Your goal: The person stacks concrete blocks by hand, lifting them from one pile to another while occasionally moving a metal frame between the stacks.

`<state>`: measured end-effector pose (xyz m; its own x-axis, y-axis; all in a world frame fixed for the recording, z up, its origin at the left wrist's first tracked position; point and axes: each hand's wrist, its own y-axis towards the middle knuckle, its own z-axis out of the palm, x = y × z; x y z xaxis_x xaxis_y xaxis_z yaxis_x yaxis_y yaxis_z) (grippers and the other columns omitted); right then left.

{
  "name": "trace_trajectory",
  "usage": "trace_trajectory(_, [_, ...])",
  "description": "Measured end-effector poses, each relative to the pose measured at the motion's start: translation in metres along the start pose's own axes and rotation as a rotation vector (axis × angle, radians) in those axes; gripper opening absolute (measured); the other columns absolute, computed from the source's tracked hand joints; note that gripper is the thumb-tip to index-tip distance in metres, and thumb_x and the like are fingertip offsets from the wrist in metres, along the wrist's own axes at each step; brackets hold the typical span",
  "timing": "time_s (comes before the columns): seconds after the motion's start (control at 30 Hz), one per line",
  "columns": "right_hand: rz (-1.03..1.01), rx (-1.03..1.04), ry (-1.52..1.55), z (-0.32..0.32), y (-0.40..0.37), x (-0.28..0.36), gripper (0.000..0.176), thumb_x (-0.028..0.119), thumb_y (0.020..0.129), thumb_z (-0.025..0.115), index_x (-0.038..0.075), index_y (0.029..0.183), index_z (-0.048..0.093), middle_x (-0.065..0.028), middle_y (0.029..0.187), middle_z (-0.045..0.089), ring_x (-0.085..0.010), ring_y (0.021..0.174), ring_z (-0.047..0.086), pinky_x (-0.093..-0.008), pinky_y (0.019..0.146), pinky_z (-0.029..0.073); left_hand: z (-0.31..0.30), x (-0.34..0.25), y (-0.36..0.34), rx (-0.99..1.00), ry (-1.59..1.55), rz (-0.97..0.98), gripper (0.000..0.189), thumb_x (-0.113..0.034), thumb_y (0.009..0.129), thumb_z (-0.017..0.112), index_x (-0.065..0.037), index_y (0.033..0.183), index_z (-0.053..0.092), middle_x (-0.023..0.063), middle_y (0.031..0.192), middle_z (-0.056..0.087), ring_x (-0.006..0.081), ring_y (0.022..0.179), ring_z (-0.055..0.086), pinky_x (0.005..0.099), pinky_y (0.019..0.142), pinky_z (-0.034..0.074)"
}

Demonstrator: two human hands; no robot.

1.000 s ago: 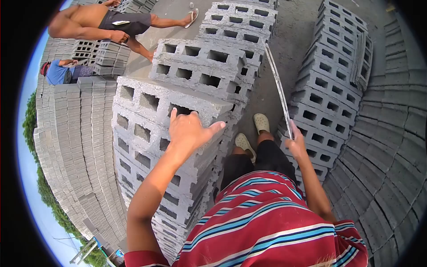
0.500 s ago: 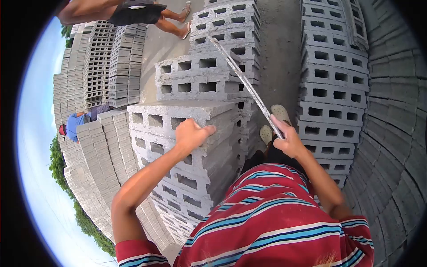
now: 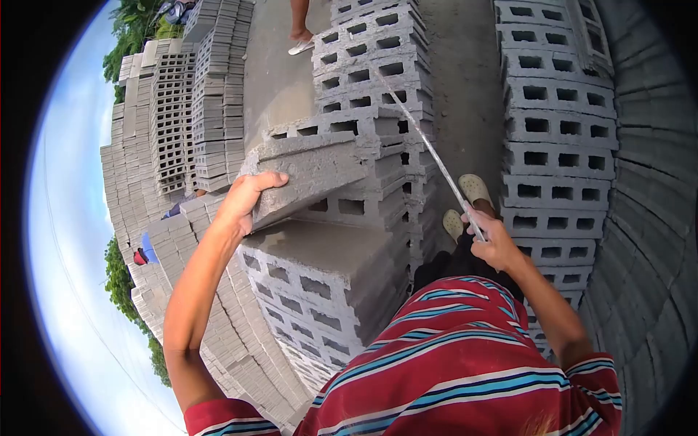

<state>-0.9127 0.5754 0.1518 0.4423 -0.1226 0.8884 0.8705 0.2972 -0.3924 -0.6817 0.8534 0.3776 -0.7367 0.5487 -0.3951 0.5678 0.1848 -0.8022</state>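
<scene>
My left hand (image 3: 249, 196) is closed on the near end of a grey concrete hollow block (image 3: 313, 173), its thumb over the upper face. The block is tilted, its near end raised off the stack (image 3: 320, 247), whose smooth top face shows beneath. Whether its far side still rests on a block is hard to see. In my right hand (image 3: 489, 237) is a long, thin, grey-spattered rod (image 3: 429, 142), gripped at its lower end. The rod slants up and left, its far tip over the stack of blocks behind (image 3: 356, 51).
A tall row of hollow blocks (image 3: 556, 160) stands to my right, beside a narrow ground strip (image 3: 465, 94) at my clogs (image 3: 474, 189). More stacks (image 3: 174, 123) fill the left. A person's leg (image 3: 299, 25) shows at the top; another person in a red cap (image 3: 139, 256) is partly hidden.
My left hand has lifted and tipped the top block up off the stack, away from me. The rod stays in my right hand. The person at the top has moved mostly out of view.
</scene>
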Motion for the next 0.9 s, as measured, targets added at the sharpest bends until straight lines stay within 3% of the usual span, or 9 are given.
trace_trajectory(0.1, [0.019,0.151,0.241,0.014,0.015,0.005,0.075,0.002,0.062,0.047,0.002,0.136,0.032,-0.0057,0.112,0.047,-0.0135,0.089,0.045,-0.0256,0.079,0.039,0.004,-0.01,0.002,-0.02,-0.032,-0.006,0.041,-0.018,0.067,0.066,0.003,0.102,0.059,0.0134,0.099,0.06,0.0227,0.097,0.054,0.0337,0.088,0.041])
trace_trajectory(0.17, [0.016,0.201,0.389,0.031,0.029,0.006,0.075,0.004,0.066,0.051,0.003,0.137,0.027,-0.0113,0.104,0.049,-0.0157,0.083,0.046,-0.0229,0.072,0.04,0.001,-0.002,0.007,-0.06,0.03,0.048,0.041,-0.017,0.067,0.066,0.002,0.102,0.059,0.0124,0.099,0.061,0.0223,0.095,0.055,0.0326,0.087,0.042])
trace_trajectory(0.27, [0.146,0.287,0.498,0.05,0.043,0.02,0.074,0.001,0.063,0.047,0.002,0.136,0.032,-0.0044,0.11,0.046,-0.0129,0.089,0.043,-0.025,0.079,0.038,0.008,0.004,-0.001,-0.1,0.011,0.045,0.043,-0.016,0.065,0.068,0.001,0.103,0.059,0.0111,0.1,0.061,0.0215,0.092,0.057,0.0311,0.087,0.041])
trace_trajectory(0.4, [-0.159,0.207,0.409,0.054,0.053,0.049,0.075,-0.001,0.063,0.047,0.003,0.136,0.032,-0.0056,0.108,0.044,-0.0129,0.088,0.041,-0.0234,0.077,0.039,0.004,0.017,-0.004,-0.093,-0.006,0.052,0.042,-0.015,0.064,0.068,0.001,0.102,0.059,0.0104,0.096,0.062,0.0209,0.092,0.057,0.0314,0.085,0.044])
trace_trajectory(0.5, [-0.248,0.14,0.422,0.065,0.06,0.044,0.076,-0.001,0.062,0.047,0.003,0.136,0.031,-0.0057,0.108,0.044,-0.0127,0.087,0.041,-0.023,0.076,0.039,0.003,0.018,-0.012,-0.075,-0.013,-0.002,0.04,-0.014,0.063,0.067,0.001,0.1,0.06,0.0098,0.093,0.063,0.0206,0.092,0.057,0.0316,0.084,0.045])
trace_trajectory(0.6, [0.05,0.232,0.43,0.072,0.062,0.028,0.078,0.0,0.061,0.048,0.004,0.137,0.032,-0.0053,0.108,0.045,-0.0127,0.087,0.041,-0.0228,0.077,0.038,0.004,0.018,-0.017,-0.079,-0.042,-0.037,0.047,-0.012,0.063,0.068,0.002,0.106,0.055,0.0105,0.092,0.062,0.0196,0.089,0.058,0.0327,0.086,0.043])
trace_trajectory(0.7, [0.042,0.205,0.489,0.068,0.064,0.029,0.075,0.001,0.061,0.049,0.003,0.134,0.035,-0.0049,0.109,0.045,-0.0124,0.087,0.041,-0.0234,0.077,0.038,-0.004,0.03,-0.012,-0.129,0.055,0.016,0.048,-0.011,0.063,0.068,0.002,0.107,0.054,0.0093,0.091,0.062,0.0189,0.089,0.057,0.0322,0.085,0.044])
trace_trajectory(0.8, [-0.262,0.042,0.531,0.067,0.072,0.042,0.074,0.006,0.063,0.053,0.0,0.134,0.033,-0.0069,0.085,0.048,-0.0137,0.072,0.045,-0.024,0.065,0.038,0.007,0.023,-0.019,-0.098,0.035,0.028,0.049,-0.01,0.063,0.068,0.001,0.109,0.053,0.009,0.092,0.061,0.0186,0.087,0.057,0.0319,0.084,0.043])
trace_trajectory(0.9, [-0.278,0.078,0.396,0.071,0.08,0.025,0.075,0.006,0.063,0.053,0.001,0.134,0.032,-0.0073,0.087,0.049,-0.0143,0.072,0.045,-0.0245,0.065,0.039,-0.001,0.024,-0.015,-0.081,0.028,-0.008,0.052,-0.009,0.063,0.067,0.001,0.111,0.052,0.0097,0.096,0.061,0.0194,0.089,0.057,0.0324,0.085,0.043])
